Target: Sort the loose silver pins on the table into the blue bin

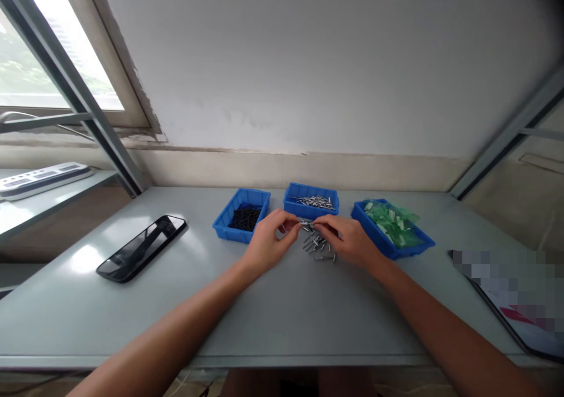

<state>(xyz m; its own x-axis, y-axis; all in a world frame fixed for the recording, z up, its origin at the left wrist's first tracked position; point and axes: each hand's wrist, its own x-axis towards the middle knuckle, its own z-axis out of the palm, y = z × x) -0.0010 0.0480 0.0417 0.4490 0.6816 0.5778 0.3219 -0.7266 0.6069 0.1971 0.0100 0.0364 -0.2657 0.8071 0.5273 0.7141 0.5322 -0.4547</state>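
Note:
My left hand (274,236) and my right hand (345,238) meet over the middle of the table, fingertips pinched. Between them is a small silver metal piece (307,224), slim and screw-like; its exact kind is too small to make out. Each hand grips one end of it. Just below the fingers lies a loose pile of similar silver pieces (314,242) on the tabletop, partly covered by my right hand. Directly behind my hands stands a blue bin (311,211) with more thin silver metal pieces (319,201).
A blue bin (230,234) of black screw-like pieces (245,216) stands left. To the right, another blue bin (374,231) holds green plastic packets (393,221). A phone (141,249) lies on the grey table (282,320) at left, a tablet-like device (511,303) at right.

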